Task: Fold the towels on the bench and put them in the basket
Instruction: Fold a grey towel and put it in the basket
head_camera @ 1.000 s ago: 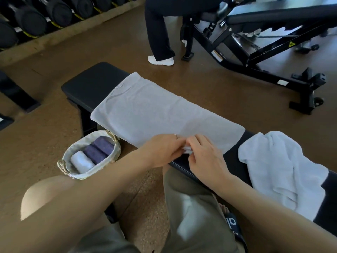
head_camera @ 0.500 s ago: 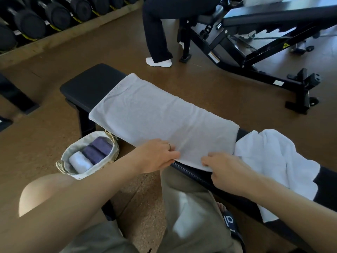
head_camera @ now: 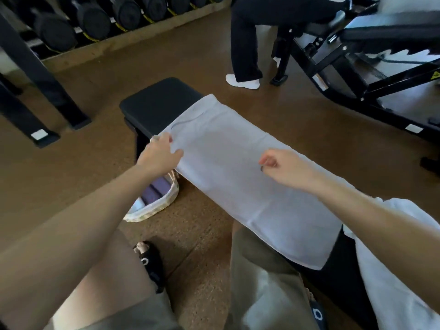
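Note:
A long grey towel point(head_camera: 238, 167) lies flat along the black bench point(head_camera: 157, 101). My left hand point(head_camera: 159, 153) grips the towel's near corner at its left end, thumb on top of the cloth. Over the middle of the towel is my right hand point(head_camera: 283, 165), its fingers curled, and I see nothing held in them. A crumpled white towel point(head_camera: 392, 263) lies on the bench at the right, partly under my right forearm. The woven basket point(head_camera: 164, 206) stands on the floor below the bench's near side, with rolled purple towels point(head_camera: 154, 190) inside, mostly hidden by my left arm.
A person in dark trousers and white socks point(head_camera: 245, 55) sits on another black bench point(head_camera: 357, 58) at the back right. A dumbbell rack point(head_camera: 95, 17) runs along the back left. My knees and sandalled feet are below the bench.
My left hand slid from the towel's near middle edge to its left end. My right hand left the near right corner and moved over the towel's middle. The view shifted left.

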